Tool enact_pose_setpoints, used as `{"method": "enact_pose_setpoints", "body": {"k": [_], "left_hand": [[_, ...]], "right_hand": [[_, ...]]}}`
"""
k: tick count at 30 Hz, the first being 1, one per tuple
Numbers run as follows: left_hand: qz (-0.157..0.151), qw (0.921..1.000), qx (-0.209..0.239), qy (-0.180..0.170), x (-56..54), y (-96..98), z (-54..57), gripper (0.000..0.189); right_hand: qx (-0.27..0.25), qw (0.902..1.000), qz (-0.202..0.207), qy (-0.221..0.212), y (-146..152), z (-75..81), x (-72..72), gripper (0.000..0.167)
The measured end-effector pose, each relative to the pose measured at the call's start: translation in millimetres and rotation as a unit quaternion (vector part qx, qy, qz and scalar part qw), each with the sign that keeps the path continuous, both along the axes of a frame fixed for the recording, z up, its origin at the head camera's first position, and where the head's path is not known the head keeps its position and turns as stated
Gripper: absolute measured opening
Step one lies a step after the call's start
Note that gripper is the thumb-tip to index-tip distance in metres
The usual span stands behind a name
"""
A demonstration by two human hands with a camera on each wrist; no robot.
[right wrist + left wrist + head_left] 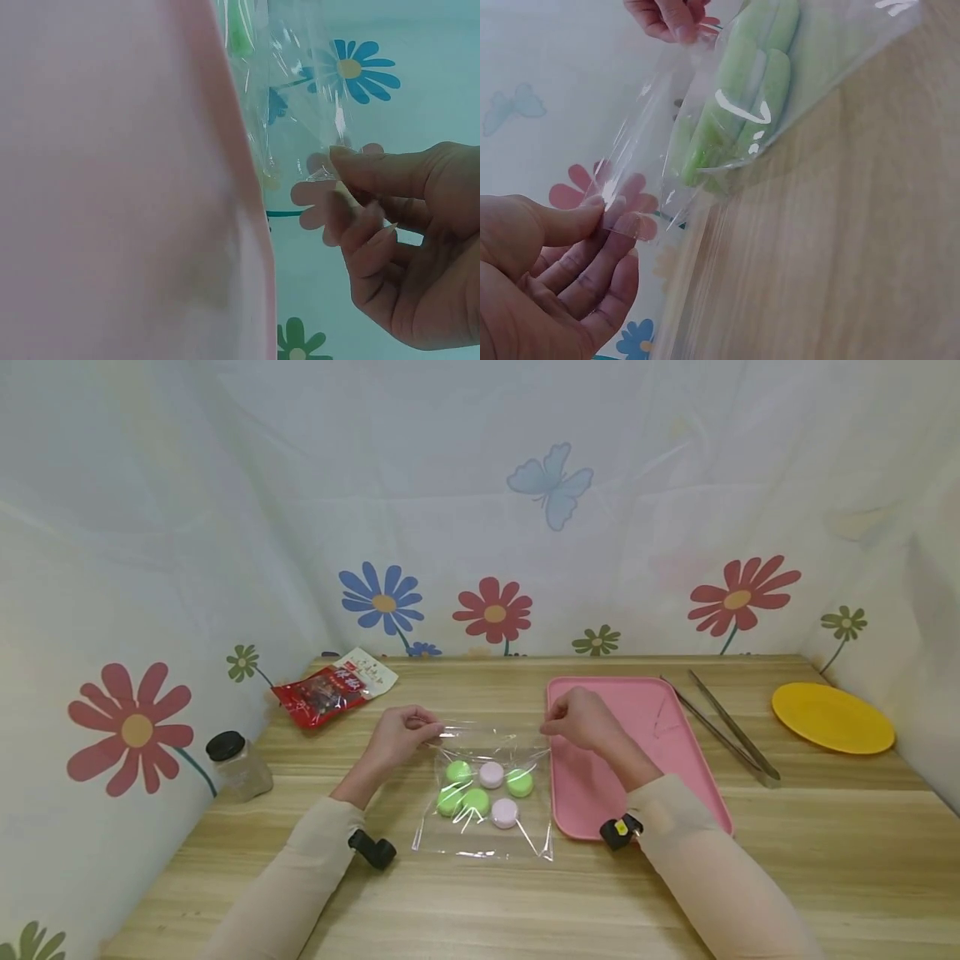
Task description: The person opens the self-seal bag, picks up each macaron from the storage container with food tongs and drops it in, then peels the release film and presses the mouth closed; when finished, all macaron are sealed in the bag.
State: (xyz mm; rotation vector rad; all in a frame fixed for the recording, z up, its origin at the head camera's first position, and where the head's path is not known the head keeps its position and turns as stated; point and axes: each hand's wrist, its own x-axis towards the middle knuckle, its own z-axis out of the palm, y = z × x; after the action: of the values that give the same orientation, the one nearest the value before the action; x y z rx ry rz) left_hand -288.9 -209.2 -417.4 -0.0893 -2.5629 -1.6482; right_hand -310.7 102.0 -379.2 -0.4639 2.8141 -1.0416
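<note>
A clear plastic bag (480,843) lies flat on the wooden table, with several green macarons (476,803) and two pale pink macarons (505,813) inside it. My left hand (400,737) pinches the far left corner of the bag between thumb and fingers. At the far right corner, my right hand (587,723) pinches the film too, over the edge of the pink tray (637,693). In the left wrist view, the clear film (641,150) stretches between the two hands. The right wrist view has the thumb and fingertips (341,161) closed on the bag's corner.
Metal tongs (731,727) lie across the tray's right side. A yellow plate (832,718) sits at the far right. Toward the back left lie a red food packet (326,693) and a jar with a black lid (240,768). Floral cloth (480,510) hangs behind the table.
</note>
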Motion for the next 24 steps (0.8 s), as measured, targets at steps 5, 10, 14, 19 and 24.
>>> {"method": "enact_pose_setpoints", "body": {"k": [5, 10, 14, 19, 24], "left_hand": [[0.011, 0.9995, 0.029, -0.005, -1.6, -0.5, 0.5, 0.022], [0.018, 0.9988, 0.045, 0.002, -2.7, -0.9, 0.3, 0.024], [0.005, 0.9989, 0.04, 0.022, -2.4, -1.6, -1.0, 0.013], [-0.012, 0.9987, 0.011, 0.049, -3.4, -5.7, -4.1, 0.01], [-0.005, 0.9993, -0.001, 0.037, -4.4, -12.4, -7.3, 0.016]], "right_hand": [[-0.033, 0.9991, 0.026, -0.011, 1.8, -1.4, -2.8, 0.009], [-0.097, 0.9943, 0.026, -0.034, 5.2, -3.0, -5.3, 0.011], [-0.124, 0.9909, 0.031, -0.042, 7.1, -4.8, -6.7, 0.018], [-0.115, 0.992, 0.046, -0.026, 11.3, -7.4, -8.9, 0.013], [-0.102, 0.9935, 0.039, -0.032, 17.0, -9.7, -12.1, 0.009]]}}
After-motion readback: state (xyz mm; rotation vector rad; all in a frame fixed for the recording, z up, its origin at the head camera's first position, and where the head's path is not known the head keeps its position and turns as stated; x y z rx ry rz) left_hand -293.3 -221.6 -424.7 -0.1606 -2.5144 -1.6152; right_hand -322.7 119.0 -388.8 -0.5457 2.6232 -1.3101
